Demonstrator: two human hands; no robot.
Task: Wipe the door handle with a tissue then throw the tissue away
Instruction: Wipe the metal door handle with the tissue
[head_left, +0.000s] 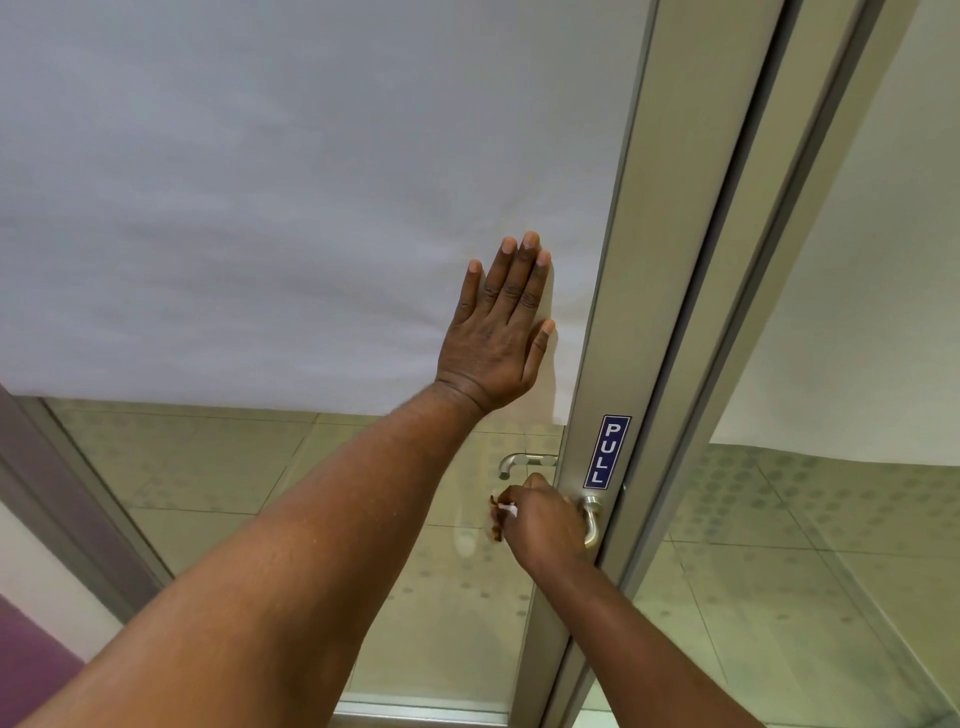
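Observation:
A silver lever door handle (591, 522) is fixed to the metal frame of a glass door, just below a blue PULL sign (607, 451). My right hand (543, 522) is wrapped around the handle with a white tissue (508, 511) bunched in it; a small corner of tissue sticks out on the left. Most of the handle is hidden under this hand. My left hand (498, 332) lies flat against the white frosted part of the door, fingers spread upward, holding nothing.
The door's metal frame (639, 291) runs diagonally up the middle, with a second frame and glass panel (831, 571) to its right. A second silver handle (524, 462) shows through the glass on the far side. A purple wall strip (31, 670) is at lower left.

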